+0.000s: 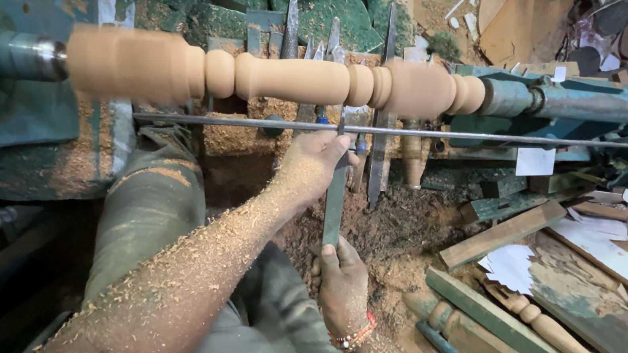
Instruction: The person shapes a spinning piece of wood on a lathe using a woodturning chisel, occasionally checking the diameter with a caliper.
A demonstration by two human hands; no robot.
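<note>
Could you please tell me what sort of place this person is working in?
Most likely a woodturning workshop: a pale wooden spindle is mounted on a green lathe, the left hand and right hand hold a chisel, and a turned baluster lies nearby.

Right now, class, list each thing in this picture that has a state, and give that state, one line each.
Wooden spindle: mounted on lathe, blurred, spinning.
Chisel: held, tip up at tool rest.
Left hand: gripping chisel near rest.
Right hand: gripping chisel's lower end.
Finished spindle: lying among planks.

Smooth pale wood spindle (286, 77) (matt)
</note>
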